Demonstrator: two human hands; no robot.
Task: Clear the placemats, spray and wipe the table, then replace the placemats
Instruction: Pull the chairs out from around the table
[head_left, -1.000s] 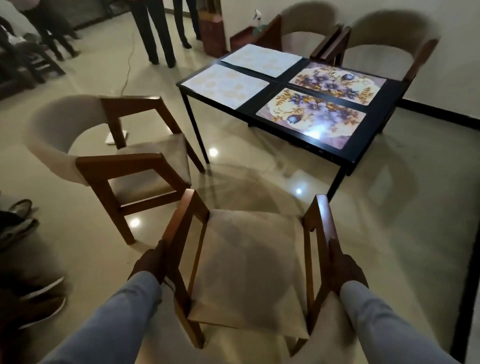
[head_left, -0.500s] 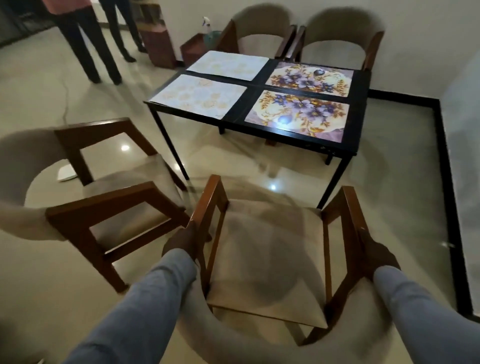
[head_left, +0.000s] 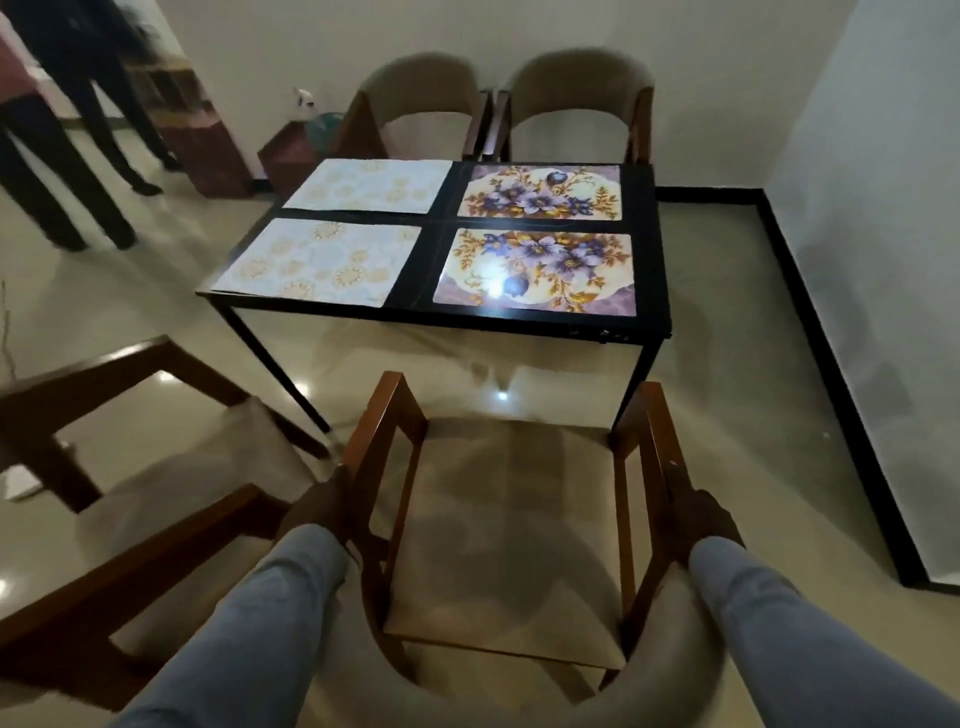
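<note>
Four placemats flat on the black table, well ahead of the fingers: two pale lace-patterned placemats on the left half, two purple floral placemats on the right, none lifted. Seen squarer on than half a second ago, with the table's near edge more level across the view and closer above the chair front.

Nearer, a wooden armchair with a beige seat, between the two hands. Left hand wrapped on the left armrest, fingers clamped round the wood; right hand gripping the right armrest the same way, fingertips hidden behind the rail. Same grips as before, grey sleeves running back toward the camera.

Left of the left hand, a second armchair, now larger and lower in the view. Beyond the table, two more chairs against the wall, and a spray bottle on a low stand left of them. Far left, legs of standing people, blurred.
</note>
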